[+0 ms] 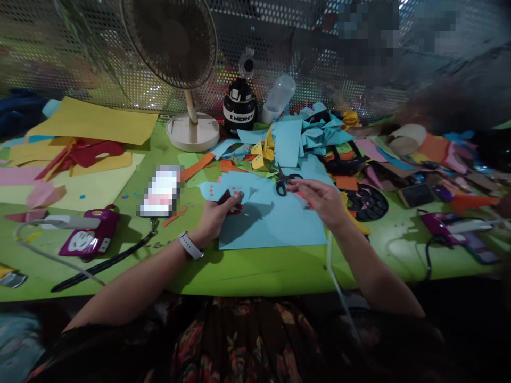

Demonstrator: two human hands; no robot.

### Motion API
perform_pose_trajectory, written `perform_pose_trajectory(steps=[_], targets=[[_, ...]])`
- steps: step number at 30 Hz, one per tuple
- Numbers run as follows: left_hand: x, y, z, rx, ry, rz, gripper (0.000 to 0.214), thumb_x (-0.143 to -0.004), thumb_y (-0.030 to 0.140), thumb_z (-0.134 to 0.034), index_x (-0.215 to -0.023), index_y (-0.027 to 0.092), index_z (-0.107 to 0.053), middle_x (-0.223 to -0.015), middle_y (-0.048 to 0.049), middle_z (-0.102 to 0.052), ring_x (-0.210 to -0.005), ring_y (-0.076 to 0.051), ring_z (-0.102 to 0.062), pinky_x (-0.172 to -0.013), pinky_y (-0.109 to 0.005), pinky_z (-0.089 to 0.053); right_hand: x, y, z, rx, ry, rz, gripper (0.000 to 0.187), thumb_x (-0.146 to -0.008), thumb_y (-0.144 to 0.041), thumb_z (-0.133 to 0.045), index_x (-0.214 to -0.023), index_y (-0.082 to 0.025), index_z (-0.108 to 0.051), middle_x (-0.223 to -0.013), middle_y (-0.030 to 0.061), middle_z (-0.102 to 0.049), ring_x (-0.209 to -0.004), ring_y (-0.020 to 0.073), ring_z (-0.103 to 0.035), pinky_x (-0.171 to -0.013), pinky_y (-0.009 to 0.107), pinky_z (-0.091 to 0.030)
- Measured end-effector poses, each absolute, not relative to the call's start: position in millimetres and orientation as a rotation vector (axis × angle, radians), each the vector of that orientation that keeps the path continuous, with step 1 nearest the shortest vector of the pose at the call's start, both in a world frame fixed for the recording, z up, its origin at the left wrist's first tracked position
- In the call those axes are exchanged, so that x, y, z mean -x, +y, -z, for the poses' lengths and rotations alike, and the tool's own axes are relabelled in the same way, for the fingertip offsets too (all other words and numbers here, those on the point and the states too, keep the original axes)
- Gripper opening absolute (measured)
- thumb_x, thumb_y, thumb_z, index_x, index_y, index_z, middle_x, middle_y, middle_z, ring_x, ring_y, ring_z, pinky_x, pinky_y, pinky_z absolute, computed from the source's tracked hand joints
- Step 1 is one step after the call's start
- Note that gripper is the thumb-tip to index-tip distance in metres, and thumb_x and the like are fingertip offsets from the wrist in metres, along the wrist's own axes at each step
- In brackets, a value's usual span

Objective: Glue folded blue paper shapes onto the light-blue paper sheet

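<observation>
My left hand (219, 215) is closed, its thumb pressed on a light blue paper piece (207, 190) with red dots. Something dark red also shows under that thumb, too unclear to name. Below both hands lies a large light blue sheet (275, 229). My right hand (319, 199) hovers at the sheet's right side with fingers bent together. A small red bit (305, 200) shows by its fingers; what they grip is partly hidden. Black-handled scissors (281, 188) lie right at these fingertips, and I cannot tell whether they touch.
A fan (193, 139) and a black jar (238, 114) stand at the back. Blue paper scraps (289, 141) pile up behind the sheet. Left are a phone (161, 191), a purple device (90, 234) and yellow sheets (96, 122). A white cable (335, 276) hangs over the front edge.
</observation>
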State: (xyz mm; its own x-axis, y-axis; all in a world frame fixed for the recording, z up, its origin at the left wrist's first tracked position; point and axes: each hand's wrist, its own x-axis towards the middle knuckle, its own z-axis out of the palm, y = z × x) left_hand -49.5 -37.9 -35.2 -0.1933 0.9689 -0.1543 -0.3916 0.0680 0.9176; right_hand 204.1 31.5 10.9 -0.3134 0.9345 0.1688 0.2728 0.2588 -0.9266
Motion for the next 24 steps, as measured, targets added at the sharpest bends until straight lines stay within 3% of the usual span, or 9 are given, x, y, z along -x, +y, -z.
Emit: perform_pose_trajectory(steps=[5,12,17,21,24], targets=[[47,-40,29,-0.741,1.151,-1.427,0.035,-0.064,0.04,-0.085,-0.082,0.017,-0.066,-0.081,-0.0046,-0.067,-0.064,-0.015,-0.064,-0.057,-0.028,-0.056,-265,22,6,1.321,-1.741,-0.774,0.034,-0.085,-0.046,-0.064,-0.104,-0.019,-0.073,-0.091,0.0067,-0.077,-0.087,0.0212,-0.072,-0.082,0.038,-0.057],[44,-43,37,-1.032,1.157,-1.422,0.03,-0.073,0.04,-0.08,-0.075,0.016,-0.062,-0.068,-0.0006,-0.064,-0.061,-0.014,-0.064,-0.059,-0.027,-0.056,-309,-7,-18,1.389,-2.205,-0.584,0.034,-0.089,-0.048,-0.058,-0.104,-0.023,-0.075,-0.093,0.006,-0.078,-0.087,0.0262,-0.073,-0.081,0.043,-0.058],[42,-49,34,-1.225,1.135,-1.358,0.028,-0.077,0.037,-0.077,-0.07,0.015,-0.061,-0.064,-0.001,-0.064,-0.061,-0.014,-0.064,-0.061,-0.027,-0.055,-264,-7,-51,1.111,-2.486,-0.586,0.034,-0.093,-0.045,-0.054,-0.113,-0.023,-0.072,-0.103,0.007,-0.075,-0.095,0.0232,-0.071,-0.087,0.038,-0.055],[43,-51,38,-1.312,1.112,-1.289,0.025,-0.08,0.036,-0.075,-0.072,0.015,-0.063,-0.065,-0.0023,-0.066,-0.062,-0.015,-0.064,-0.063,-0.028,-0.054,-207,3,-40,0.893,-2.5,-0.657,0.037,-0.092,-0.045,-0.057,-0.119,-0.021,-0.069,-0.111,0.0094,-0.071,-0.094,0.0202,-0.069,-0.092,0.038,-0.053],[43,-51,42,-1.278,1.071,-1.295,0.023,-0.079,0.035,-0.076,-0.078,0.015,-0.064,-0.069,-0.0022,-0.066,-0.065,-0.015,-0.065,-0.065,-0.029,-0.056,-174,12,-26,0.777,-2.466,-0.694,0.034,-0.089,-0.044,-0.063,-0.111,-0.02,-0.07,-0.111,0.0108,-0.067,-0.103,0.0217,-0.065,-0.093,0.039,-0.052]])
